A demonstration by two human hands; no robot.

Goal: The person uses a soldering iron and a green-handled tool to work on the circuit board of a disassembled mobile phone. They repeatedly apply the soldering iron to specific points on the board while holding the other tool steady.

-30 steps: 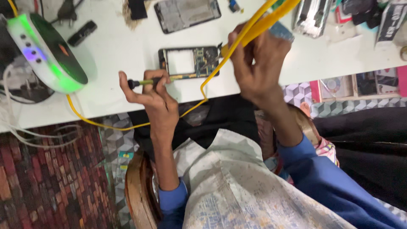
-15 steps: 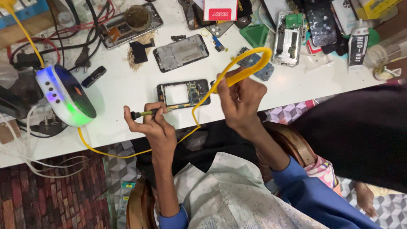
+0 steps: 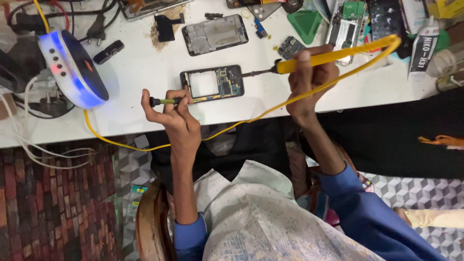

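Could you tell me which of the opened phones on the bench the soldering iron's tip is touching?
The near phone, between both hands; the other frame lies farther back, untouched.

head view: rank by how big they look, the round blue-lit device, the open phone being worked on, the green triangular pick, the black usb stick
1. round blue-lit device
2. open phone
3. green triangular pick
4. black usb stick

All lie on the same table, so distance barely skews this.

Blue long sleeves on both arms, pushed up so the cuffs bunch near the elbows and the forearms are bare. Over the chest there's a pale, off-white top with a faint scribbly print. Left hand and right hand are bare, no gloves or rings visible.
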